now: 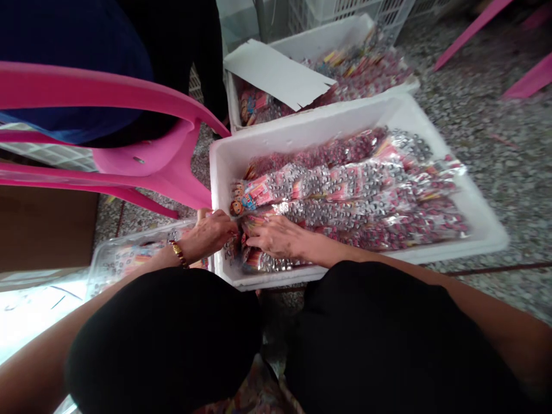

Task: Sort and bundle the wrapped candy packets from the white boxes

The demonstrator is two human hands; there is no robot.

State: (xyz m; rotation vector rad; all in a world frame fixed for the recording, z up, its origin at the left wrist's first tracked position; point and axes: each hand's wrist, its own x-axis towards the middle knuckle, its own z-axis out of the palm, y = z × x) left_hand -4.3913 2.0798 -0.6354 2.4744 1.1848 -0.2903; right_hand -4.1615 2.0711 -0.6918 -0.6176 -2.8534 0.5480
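A white foam box (357,118) stands before my knees, filled with rows of clear plastic packets (336,181) that have pink and silvery patterned contents. My left hand (211,234), with a beaded bracelet on the wrist, reaches over the box's left end. Its fingers are curled together; what they hold is hidden. Inside the box, my right hand (278,237) lies over the packets at the near left corner, its fingers bent around the end of one. A packet with a cartoon figure (244,202) lies just beyond both hands.
Behind is another foam box (345,34) of packets, partly covered by a white board (280,72). A pink plastic chair (172,155) with a seated person stands at left. A clear tub (101,259) of packets sits beside my left forearm.
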